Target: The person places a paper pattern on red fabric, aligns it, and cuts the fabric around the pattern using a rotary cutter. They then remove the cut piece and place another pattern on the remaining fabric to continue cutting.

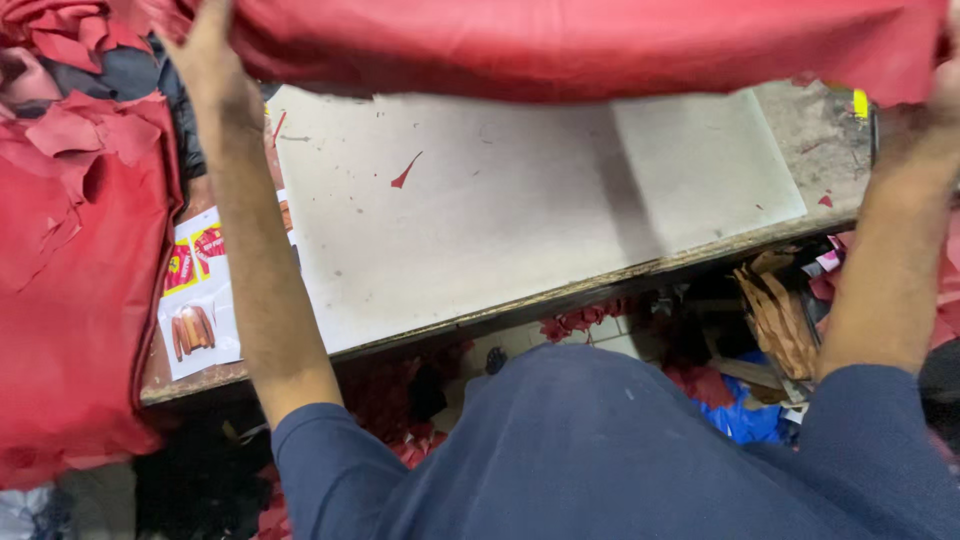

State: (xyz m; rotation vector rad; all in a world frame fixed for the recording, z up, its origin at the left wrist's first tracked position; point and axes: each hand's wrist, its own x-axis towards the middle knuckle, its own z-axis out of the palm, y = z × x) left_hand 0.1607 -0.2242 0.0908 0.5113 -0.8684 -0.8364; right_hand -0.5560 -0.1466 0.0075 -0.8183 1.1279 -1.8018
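A large sheet of red leather [580,45] is stretched across the top of the view, lifted above a white cutting board [480,220]. My left hand [205,50] grips its left edge near the upper left corner. My right hand [940,110] holds its right edge at the far right, and is mostly hidden by the frame edge. Both arms reach forward in dark blue sleeves. A small red scrap [404,173] lies on the board below the sheet.
A heap of red leather pieces [70,270] lies on the left over the table edge. Printed paper sheets with jacket pictures [200,300] sit beside the board. Red scraps [580,320], brown paper [775,315] and blue material [745,420] lie on the floor below the table.
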